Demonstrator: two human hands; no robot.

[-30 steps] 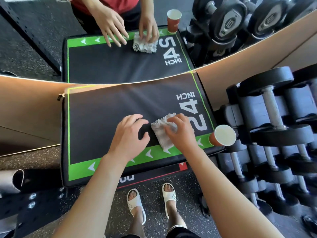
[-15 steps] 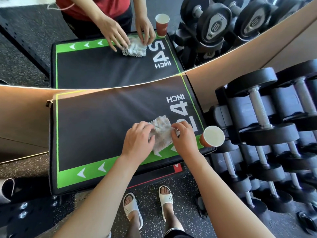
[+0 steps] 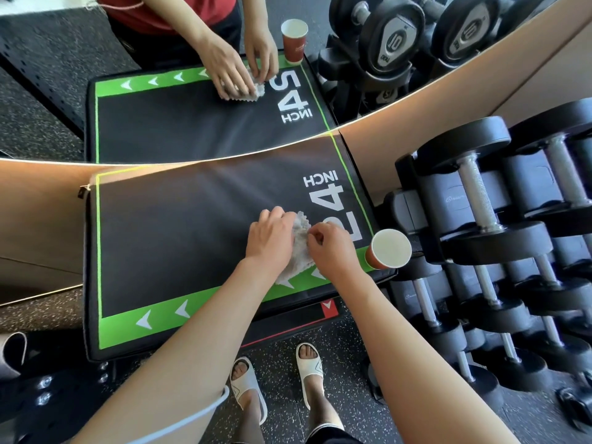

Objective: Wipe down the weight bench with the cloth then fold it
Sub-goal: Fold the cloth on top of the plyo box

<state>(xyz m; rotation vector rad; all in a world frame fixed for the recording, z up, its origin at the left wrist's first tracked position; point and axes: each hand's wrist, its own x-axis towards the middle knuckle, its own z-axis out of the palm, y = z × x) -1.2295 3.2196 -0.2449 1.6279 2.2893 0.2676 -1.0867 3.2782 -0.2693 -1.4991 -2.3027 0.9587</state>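
A black padded bench top [image 3: 179,232] with a green border and white "24 INCH" lettering lies in front of me. A small grey-white cloth [image 3: 299,248] is bunched on its right front part, near the green strip. My left hand [image 3: 270,240] lies over the cloth's left side with fingers curled on it. My right hand [image 3: 331,248] pinches the cloth's right edge between thumb and fingers. Most of the cloth is hidden between and under the two hands.
A red paper cup [image 3: 387,249] stands on the bench's front right corner, close to my right hand. A dumbbell rack [image 3: 487,238] fills the right side. A wall mirror [image 3: 198,123] behind the bench reflects the scene. My sandalled feet [image 3: 275,376] stand on speckled floor.
My left hand has moved right onto the cloth and now holds it together with my right hand. The cloth has been gathered into a narrower bunch.
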